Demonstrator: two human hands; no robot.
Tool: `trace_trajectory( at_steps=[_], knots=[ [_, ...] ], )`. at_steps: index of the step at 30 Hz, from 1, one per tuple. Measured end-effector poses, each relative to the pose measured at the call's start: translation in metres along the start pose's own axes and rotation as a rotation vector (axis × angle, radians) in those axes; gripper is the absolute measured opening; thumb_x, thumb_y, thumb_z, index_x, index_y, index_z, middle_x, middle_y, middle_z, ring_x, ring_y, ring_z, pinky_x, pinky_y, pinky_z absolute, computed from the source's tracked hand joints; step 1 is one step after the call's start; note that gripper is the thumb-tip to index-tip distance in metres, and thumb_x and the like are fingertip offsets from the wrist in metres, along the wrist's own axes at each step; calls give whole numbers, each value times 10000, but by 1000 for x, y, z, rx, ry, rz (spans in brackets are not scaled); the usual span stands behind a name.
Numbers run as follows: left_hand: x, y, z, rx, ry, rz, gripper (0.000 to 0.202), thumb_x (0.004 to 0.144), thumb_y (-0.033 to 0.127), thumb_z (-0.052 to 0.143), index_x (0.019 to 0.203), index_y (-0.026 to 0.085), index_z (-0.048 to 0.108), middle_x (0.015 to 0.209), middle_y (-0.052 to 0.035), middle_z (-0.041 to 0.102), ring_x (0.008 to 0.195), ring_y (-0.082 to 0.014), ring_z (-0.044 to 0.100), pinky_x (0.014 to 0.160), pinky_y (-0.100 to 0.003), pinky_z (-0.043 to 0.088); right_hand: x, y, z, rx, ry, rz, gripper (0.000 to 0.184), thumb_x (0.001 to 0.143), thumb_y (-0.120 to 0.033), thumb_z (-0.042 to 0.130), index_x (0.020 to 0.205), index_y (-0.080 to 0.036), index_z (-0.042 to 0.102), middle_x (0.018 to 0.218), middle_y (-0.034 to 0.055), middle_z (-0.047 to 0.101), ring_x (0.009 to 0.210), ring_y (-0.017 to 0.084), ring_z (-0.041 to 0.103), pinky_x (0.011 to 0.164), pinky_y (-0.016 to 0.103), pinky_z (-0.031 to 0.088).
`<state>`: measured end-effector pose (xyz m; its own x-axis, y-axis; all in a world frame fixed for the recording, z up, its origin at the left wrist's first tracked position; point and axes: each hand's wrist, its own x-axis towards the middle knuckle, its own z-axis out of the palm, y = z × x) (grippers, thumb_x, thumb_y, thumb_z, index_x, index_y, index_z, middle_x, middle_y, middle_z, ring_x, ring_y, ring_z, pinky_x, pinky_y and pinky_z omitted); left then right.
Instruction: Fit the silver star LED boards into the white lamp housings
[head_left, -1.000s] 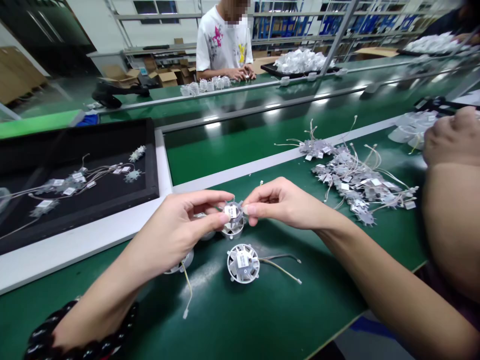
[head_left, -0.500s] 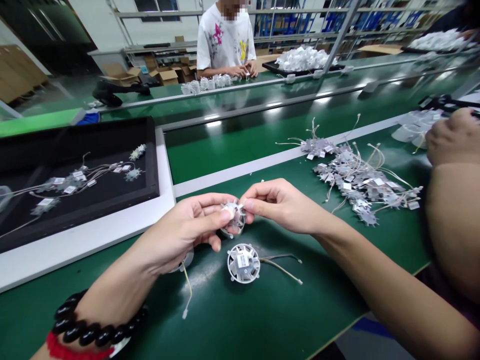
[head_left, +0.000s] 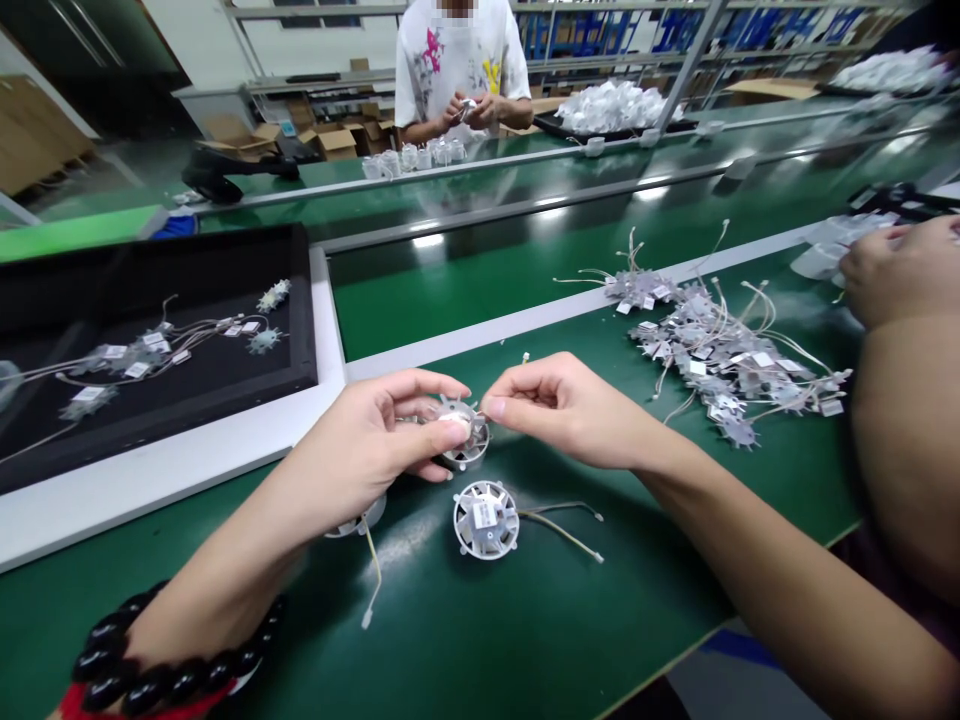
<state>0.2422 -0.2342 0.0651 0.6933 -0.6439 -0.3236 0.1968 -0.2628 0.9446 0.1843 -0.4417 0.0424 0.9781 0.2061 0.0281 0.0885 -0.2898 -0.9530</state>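
Left hand (head_left: 367, 450) shifted, re-angling spiked piece (head_left: 455, 408), pinching it above white ring (head_left: 466, 460). Right hand (head_left: 570, 410) pinched too, contents unclear. Piece seems unseated yet.

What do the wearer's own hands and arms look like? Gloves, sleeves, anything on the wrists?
Both hands, left and right, are bare: no gloves or rings visible. No sleeves show on the forearms. The left wrist wears large, round, glossy black beads with a red band beside them. Nothing visible on the right wrist.
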Motion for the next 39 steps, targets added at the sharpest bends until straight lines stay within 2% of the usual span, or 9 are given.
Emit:
trace_trajectory(
  at_steps=[8, 14, 22, 24, 26, 29, 31, 34, 39],
  knots=[
    [-1, 2, -3, -94, -10, -2, 347, 796, 272, 824, 1085, 163, 668, 772, -30, 740, 718, -178, 727, 497, -184, 608, 0, 0, 2, -104, 91, -131, 207, 907, -284, 630, 835, -134, 753, 641, -7, 585, 580, 95, 484, 527, 220, 377],
    [-1, 5, -7, -452, -57, -146, 213, 842, 94, 737, 1046, 145, 701, 686, -57, 742, 594, -144, 722, 514, -151, 607, 0, 8, 9, -491, 358, -658, 147, 951, -164, 618, 942, -167, 764, 918, 58, 729, 827, 134, 668, 741, 240, 540],
    [-2, 7, -4, -620, -49, -219, 173, 903, 18, 606, 991, 102, 728, 648, -67, 729, 533, -138, 710, 509, -173, 614, -7, 15, 5, -1013, 449, -991, 265, 900, -52, 582, 1018, -195, 773, 993, 68, 780, 672, 143, 653, 586, 276, 482],
    [-2, 7, -5, -576, -53, -178, 168, 886, 33, 646, 1003, 121, 729, 646, -61, 732, 549, -138, 714, 530, -178, 620, -5, 12, 5, -806, 406, -866, 210, 897, -80, 606, 1020, -150, 762, 991, 94, 773, 737, 157, 668, 649, 280, 506],
    [-2, 7, -6, -483, -52, -123, 174, 853, 67, 715, 1002, 156, 731, 661, -51, 742, 573, -144, 721, 544, -186, 625, -2, 8, 4, -360, 203, -574, 164, 917, -202, 641, 1017, -123, 745, 960, 102, 765, 814, 171, 689, 727, 283, 541],
    [-4, 6, -7, -342, -111, -72, 189, 812, 148, 794, 982, 213, 742, 724, -27, 762, 641, -160, 740, 545, -194, 627, 2, 6, 1, 314, -223, -55, 487, 971, -543, 532, 933, -101, 732, 763, 79, 737, 695, 146, 685, 688, 263, 557],
    [-6, 7, -7, -254, -191, -50, 190, 815, 201, 803, 990, 255, 754, 772, -2, 770, 683, -163, 747, 553, -198, 627, 4, 8, -1, 602, -402, 195, 613, 975, -626, 443, 811, -102, 714, 598, 45, 670, 544, 114, 636, 589, 222, 534],
    [-11, 10, -7, -106, -302, -9, 187, 837, 210, 778, 991, 315, 775, 773, 35, 770, 660, -121, 723, 585, -157, 599, 5, 13, 2, 726, -553, 346, 493, 941, -516, 528, 698, -112, 672, 499, 15, 608, 399, 80, 539, 425, 168, 437],
    [-17, 15, -7, 213, -317, 92, 231, 828, 245, 770, 1028, 357, 793, 805, 54, 764, 650, -80, 649, 586, -100, 501, 2, 10, 10, 626, -707, 361, 375, 886, -359, 490, 648, -116, 647, 470, 24, 595, 328, 57, 390, 325, 173, 251]
  ],
)
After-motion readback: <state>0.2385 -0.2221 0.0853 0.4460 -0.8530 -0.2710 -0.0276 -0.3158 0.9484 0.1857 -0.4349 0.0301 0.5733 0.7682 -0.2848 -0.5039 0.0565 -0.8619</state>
